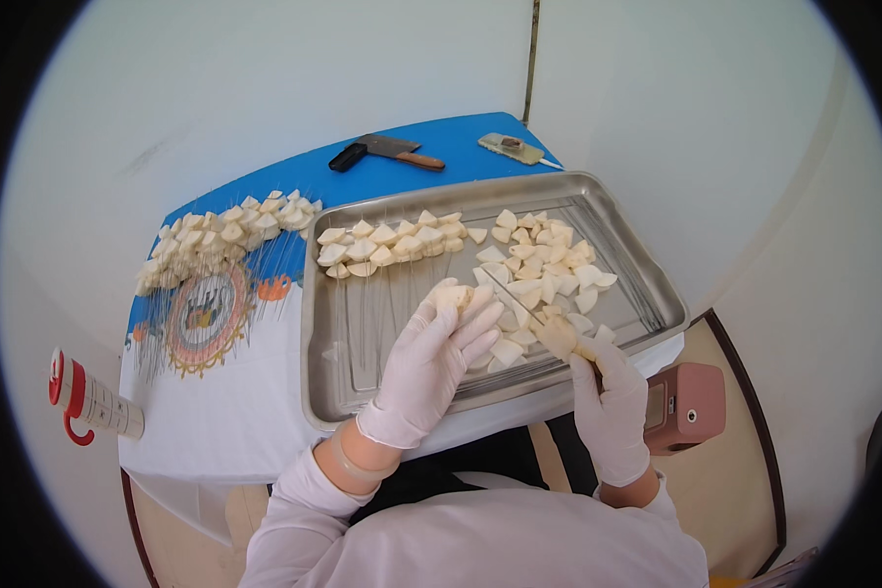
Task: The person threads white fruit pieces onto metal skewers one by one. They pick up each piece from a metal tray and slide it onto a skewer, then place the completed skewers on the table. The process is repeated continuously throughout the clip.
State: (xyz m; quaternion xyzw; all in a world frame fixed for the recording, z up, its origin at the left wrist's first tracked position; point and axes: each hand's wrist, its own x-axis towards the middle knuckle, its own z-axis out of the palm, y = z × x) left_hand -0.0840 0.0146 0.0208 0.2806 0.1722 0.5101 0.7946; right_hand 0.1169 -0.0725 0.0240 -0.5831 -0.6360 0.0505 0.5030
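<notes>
My left hand (422,367), in a white glove, has a pale vegetable wedge (454,297) with a brownish edge between thumb and index finger; its other fingers are spread. In my gloved right hand (611,411) is a thin metal skewer (513,295), its free end directed up and left. A pale wedge (556,336) sits on this skewer by my right fingertips. Both hands are over the near side of a steel tray (441,196). Loose wedges (547,257) cover the tray's right half, and threaded wedges (393,241) lie in rows at its left.
Bare skewers (617,257) line the tray's right side. More skewered wedges (220,231) are heaped on the tablecloth (213,419), left of the tray. Behind it lie a cleaver (393,147) and a peeler-like tool (511,147). A red-lidded jug (95,397) stands at the left edge.
</notes>
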